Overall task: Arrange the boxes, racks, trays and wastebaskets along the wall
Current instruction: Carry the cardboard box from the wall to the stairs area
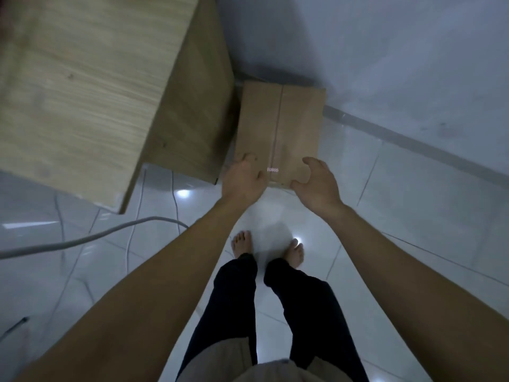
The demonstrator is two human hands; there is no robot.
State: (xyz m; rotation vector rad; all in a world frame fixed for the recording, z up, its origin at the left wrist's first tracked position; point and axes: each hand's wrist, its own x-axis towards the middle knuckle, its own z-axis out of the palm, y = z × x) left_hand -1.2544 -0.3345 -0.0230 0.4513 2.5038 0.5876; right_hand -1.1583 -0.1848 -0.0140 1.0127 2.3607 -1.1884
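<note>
A closed brown cardboard box point(278, 128) with a taped centre seam stands on the floor. Its far end is against the wall point(385, 64) and its left side is beside a wooden cabinet point(192, 106). My left hand point(242, 179) rests on the box's near left corner, fingers spread over the top. My right hand point(316, 181) is cupped in a loose C at the near right corner, thumb above the top and fingers by the near edge. Whether it touches the box is unclear.
The wooden cabinet's top point(77, 92) fills the upper left. A grey cable point(91, 238) and thinner wires trail over the glossy white tiles on the left. My bare feet point(242, 244) stand just behind the box. A grey skirting point(413, 144) runs along the wall to the right.
</note>
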